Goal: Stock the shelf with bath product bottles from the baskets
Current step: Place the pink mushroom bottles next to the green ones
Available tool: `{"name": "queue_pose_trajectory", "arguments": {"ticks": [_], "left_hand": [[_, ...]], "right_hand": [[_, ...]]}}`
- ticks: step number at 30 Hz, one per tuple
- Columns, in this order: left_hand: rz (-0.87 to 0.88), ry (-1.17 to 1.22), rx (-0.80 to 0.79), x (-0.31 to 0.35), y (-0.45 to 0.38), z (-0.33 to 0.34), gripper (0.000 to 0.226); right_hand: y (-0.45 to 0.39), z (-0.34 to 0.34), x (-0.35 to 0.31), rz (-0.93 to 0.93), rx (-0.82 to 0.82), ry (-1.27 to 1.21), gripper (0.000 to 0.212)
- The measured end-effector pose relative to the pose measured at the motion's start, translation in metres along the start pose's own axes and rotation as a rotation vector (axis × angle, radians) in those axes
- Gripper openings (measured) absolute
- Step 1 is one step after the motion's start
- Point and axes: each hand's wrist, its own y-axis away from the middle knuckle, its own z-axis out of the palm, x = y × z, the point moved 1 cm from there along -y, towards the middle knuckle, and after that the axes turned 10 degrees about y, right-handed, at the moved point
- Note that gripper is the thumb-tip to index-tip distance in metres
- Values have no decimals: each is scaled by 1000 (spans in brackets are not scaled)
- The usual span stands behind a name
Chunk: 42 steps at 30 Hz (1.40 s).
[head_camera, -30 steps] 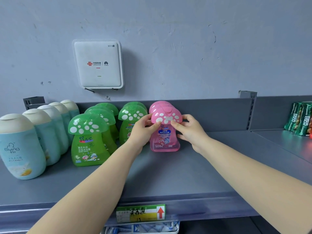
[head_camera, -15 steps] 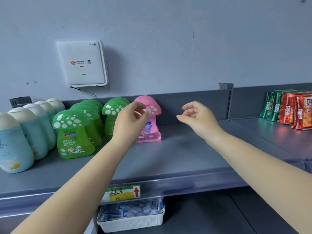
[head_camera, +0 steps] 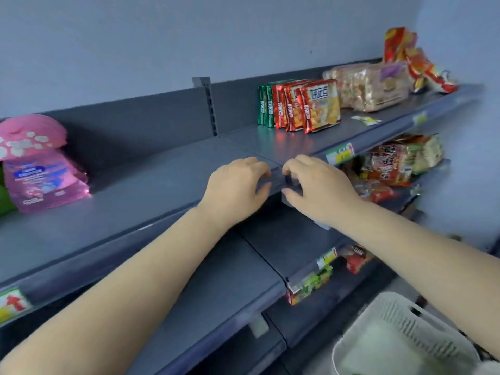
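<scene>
A pink mushroom-shaped bottle (head_camera: 40,163) stands blurred at the far left of the grey top shelf (head_camera: 167,182). My left hand (head_camera: 236,186) and my right hand (head_camera: 318,186) hover side by side in front of the shelf's front edge, fingers loosely curled, holding nothing. A white plastic basket (head_camera: 400,336) sits low at the bottom right, its contents blurred.
Red and green snack packets (head_camera: 300,105) stand on the top shelf to the right, with a bread bag (head_camera: 370,85) beyond. Noodle packs (head_camera: 397,163) fill the shelf below. Price tags (head_camera: 339,154) line the shelf edges. A grey wall is behind.
Both hands have left the pink bottle and moved right and down to the shelf's front edge. The view has swung right; the green bottles are out of frame and a basket has appeared.
</scene>
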Motion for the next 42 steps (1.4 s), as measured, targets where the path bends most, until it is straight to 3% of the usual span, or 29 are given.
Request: {"name": "queue_pose_trajectory", "arguments": {"ticks": [6,12,22,27,32,42], "left_hand": [[160,47,-196,59,-17,81,18],[179,142,-427,109,-6,163,19],[-99,439,-890,136,63,301,24],[-292,561,-1123,133,114,378,39],[-473,588,-1226,129,170,443,47],[-505,470,-1313,135,221,554,57]], "right_hand": [[76,10,66,90,-204,241,27],[152,34,105,240,-356,243,27],[271,114,128,593,-706,8,35],[326,180,137,777,-844,-156,40],[375,246,145,955,-887,-313,47],[451,362,132,1259,-968,-507,55]]}}
